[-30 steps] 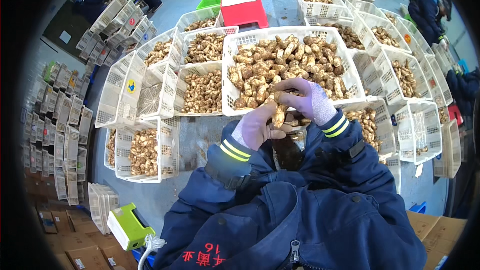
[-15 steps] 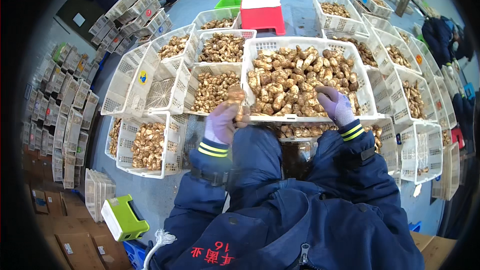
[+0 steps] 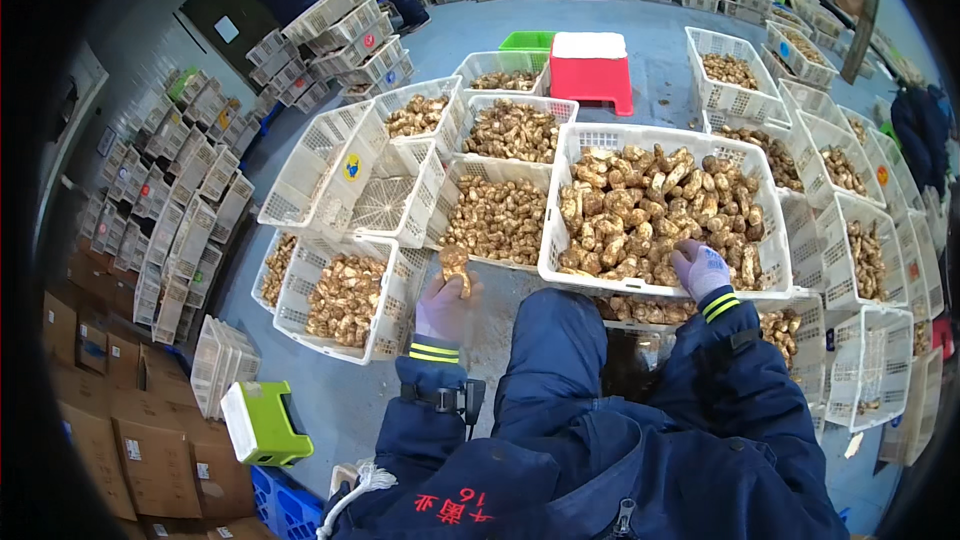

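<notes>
My left hand point(image 3: 443, 309), in a pale purple glove, is closed around a stubby brown mushroom point(image 3: 454, 262). It is held up in front of a crate of smaller mushrooms point(image 3: 497, 218), left of the large one. Ahead of my knees stands a large white crate point(image 3: 655, 290) heaped with brown-and-cream mushrooms point(image 3: 650, 210). My right hand point(image 3: 703, 268), gloved alike, reaches over that crate's near rim. Its fingers curl down against the pile, and what they grip, if anything, is hidden among the mushrooms.
More perforated crates ring me, among them a part-filled crate point(image 3: 345, 300) on the left and a bare-bottomed one point(image 3: 390, 202) behind it. A red stool point(image 3: 592, 80) stands beyond, a green stool point(image 3: 268, 425) at lower left. Stacked crates and people are farther off.
My view has turned left, so the crates sit farther right in the picture. My left hand has moved left, away from the large crate, with the mushroom still in it. My right hand stays at the pile.
</notes>
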Available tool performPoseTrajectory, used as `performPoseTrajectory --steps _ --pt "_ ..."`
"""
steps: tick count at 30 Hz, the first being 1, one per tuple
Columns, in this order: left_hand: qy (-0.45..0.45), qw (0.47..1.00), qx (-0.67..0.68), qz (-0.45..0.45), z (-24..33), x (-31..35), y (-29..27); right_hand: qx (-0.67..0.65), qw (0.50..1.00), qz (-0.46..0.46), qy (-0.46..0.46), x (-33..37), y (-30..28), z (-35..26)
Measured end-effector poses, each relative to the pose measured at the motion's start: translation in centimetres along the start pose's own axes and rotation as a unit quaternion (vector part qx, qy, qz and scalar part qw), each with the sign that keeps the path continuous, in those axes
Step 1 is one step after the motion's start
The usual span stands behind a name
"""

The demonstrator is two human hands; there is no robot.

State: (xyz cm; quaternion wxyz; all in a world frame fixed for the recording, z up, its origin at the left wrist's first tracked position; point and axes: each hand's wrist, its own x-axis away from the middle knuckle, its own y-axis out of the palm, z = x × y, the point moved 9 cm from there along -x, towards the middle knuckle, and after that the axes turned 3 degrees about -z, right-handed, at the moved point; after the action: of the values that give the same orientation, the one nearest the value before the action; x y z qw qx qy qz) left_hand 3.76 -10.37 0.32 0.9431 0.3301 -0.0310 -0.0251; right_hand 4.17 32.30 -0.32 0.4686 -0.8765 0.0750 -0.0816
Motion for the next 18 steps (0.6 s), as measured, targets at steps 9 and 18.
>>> performPoseTrajectory --steps 9,18 --pt "-0.038 0.999 0.023 -0.022 0.9 -1.1 -0.3 -0.014 1.0 -0.009 -0.003 0.3 -0.2 0.0" --pt "0.033 0.997 -0.022 0.071 3.4 0.1 1.9 -0.024 1.0 -0.006 -0.016 0.1 0.3 0.1"
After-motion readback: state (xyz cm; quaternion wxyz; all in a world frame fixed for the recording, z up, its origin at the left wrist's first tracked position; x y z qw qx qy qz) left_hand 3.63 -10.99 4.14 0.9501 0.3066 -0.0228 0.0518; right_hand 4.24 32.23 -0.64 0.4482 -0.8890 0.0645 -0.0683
